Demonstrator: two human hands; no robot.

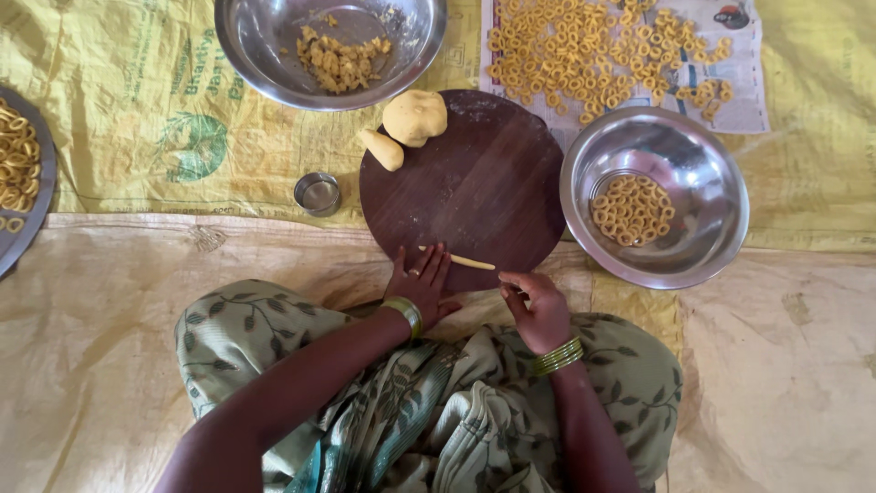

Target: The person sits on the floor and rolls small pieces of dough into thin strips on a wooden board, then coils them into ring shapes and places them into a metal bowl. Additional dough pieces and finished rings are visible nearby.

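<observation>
My left hand (422, 281) lies flat, fingers together, on the near edge of a round dark wooden board (474, 183), pressing on a thin yellow dough strand (467, 262) that sticks out to the right of the fingers. My right hand (537, 306) hovers just off the board's near right edge with fingers curled; whether it pinches anything I cannot tell. At the board's far edge rest a round dough ball (415, 117) and a smaller tapered dough piece (381, 149).
A steel bowl (703, 164) at the right holds several small dough rings. More rings lie on newspaper (748, 91) beyond it. Another steel bowl (265, 55) holds dough crumbs. A small steel cup (318, 193) sits left of the board. A ring-covered plate (36, 219) is at far left.
</observation>
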